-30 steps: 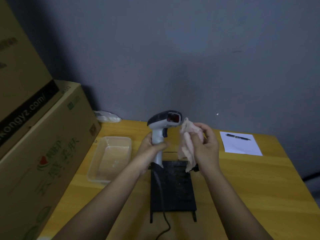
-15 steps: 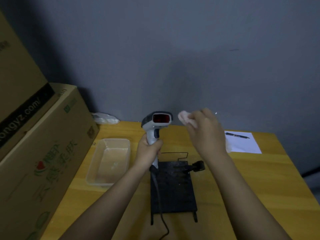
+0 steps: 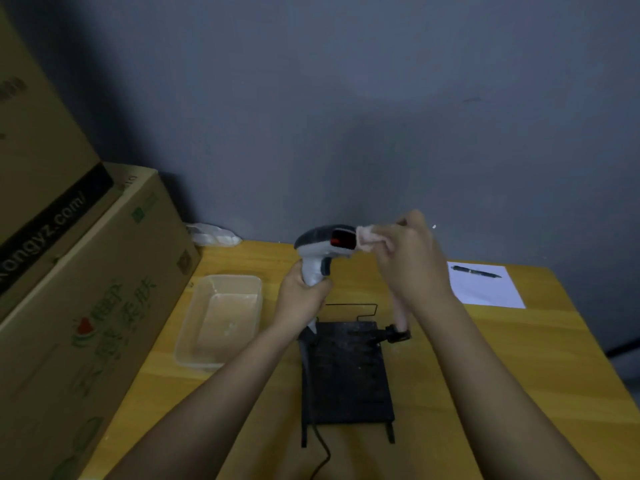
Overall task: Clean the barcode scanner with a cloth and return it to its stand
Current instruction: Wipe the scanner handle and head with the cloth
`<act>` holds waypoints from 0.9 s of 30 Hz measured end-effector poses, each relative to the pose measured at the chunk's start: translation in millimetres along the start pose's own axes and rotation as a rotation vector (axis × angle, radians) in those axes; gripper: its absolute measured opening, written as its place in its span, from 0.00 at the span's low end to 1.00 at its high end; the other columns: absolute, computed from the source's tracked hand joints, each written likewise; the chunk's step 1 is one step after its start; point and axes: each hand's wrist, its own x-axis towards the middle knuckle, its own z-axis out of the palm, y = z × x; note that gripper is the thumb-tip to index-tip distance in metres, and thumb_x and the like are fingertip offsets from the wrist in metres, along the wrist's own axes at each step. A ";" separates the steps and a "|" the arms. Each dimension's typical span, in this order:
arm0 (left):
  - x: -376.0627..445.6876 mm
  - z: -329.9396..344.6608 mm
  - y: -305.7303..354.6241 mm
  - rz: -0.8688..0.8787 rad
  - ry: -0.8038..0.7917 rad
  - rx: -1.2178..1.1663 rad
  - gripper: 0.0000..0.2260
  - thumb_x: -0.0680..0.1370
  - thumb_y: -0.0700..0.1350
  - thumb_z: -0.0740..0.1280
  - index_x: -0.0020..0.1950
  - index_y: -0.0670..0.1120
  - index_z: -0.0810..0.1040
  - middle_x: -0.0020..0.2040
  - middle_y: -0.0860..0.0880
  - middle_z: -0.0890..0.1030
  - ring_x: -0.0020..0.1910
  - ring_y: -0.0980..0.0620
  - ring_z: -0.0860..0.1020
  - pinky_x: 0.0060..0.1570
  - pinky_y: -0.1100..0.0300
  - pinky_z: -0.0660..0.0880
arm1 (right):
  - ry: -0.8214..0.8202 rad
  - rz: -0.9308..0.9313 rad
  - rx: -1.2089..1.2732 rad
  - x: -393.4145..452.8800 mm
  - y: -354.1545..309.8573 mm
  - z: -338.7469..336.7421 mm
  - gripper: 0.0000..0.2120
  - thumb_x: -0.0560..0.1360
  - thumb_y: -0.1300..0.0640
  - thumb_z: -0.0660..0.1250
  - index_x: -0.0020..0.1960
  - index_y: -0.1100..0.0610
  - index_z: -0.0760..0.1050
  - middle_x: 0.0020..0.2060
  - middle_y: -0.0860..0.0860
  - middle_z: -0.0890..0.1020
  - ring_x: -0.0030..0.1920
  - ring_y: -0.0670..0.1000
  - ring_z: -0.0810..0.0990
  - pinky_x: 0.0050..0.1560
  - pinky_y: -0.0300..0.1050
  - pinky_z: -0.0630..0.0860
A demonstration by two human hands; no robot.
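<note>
L hand (image 3: 304, 296) fingers wrapped on scanner (image 3: 325, 247) grip, R hand (image 3: 410, 261) pinching cloth (image 3: 367, 237) vs its window, above stand (image 3: 346, 372).

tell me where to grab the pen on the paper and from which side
Judging from this view, grip the pen at mid-barrel, coming straight down from above. It lies flat on the white paper, its length running left to right, so fingers should close across the narrow barrel from the near and far sides. Nothing crowds it; the right hand, busy with the cloth, is nearest.

Head-height, forward-down, seemingly near table (image 3: 519, 358)
</note>
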 end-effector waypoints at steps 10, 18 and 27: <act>-5.4 -9.6 -3.8 -0.020 0.029 -0.017 0.08 0.72 0.36 0.64 0.40 0.49 0.70 0.29 0.48 0.72 0.24 0.55 0.70 0.25 0.63 0.68 | 0.099 0.071 0.182 -14.9 10.4 -16.7 0.13 0.76 0.56 0.65 0.59 0.48 0.78 0.46 0.51 0.68 0.40 0.49 0.72 0.37 0.44 0.75; -11.2 -3.5 1.2 0.036 -0.008 0.045 0.04 0.73 0.41 0.66 0.42 0.47 0.72 0.31 0.48 0.74 0.26 0.56 0.72 0.26 0.63 0.67 | 0.124 -0.210 0.277 -29.5 -17.9 19.7 0.07 0.74 0.62 0.67 0.51 0.59 0.80 0.47 0.54 0.76 0.46 0.43 0.73 0.42 0.30 0.70; -14.3 -12.6 3.7 -0.017 0.021 0.092 0.08 0.70 0.39 0.67 0.39 0.51 0.70 0.32 0.48 0.74 0.30 0.50 0.72 0.31 0.59 0.67 | 0.152 -0.428 -0.187 -15.5 1.6 30.9 0.13 0.65 0.71 0.73 0.48 0.63 0.79 0.44 0.61 0.81 0.42 0.60 0.78 0.35 0.47 0.76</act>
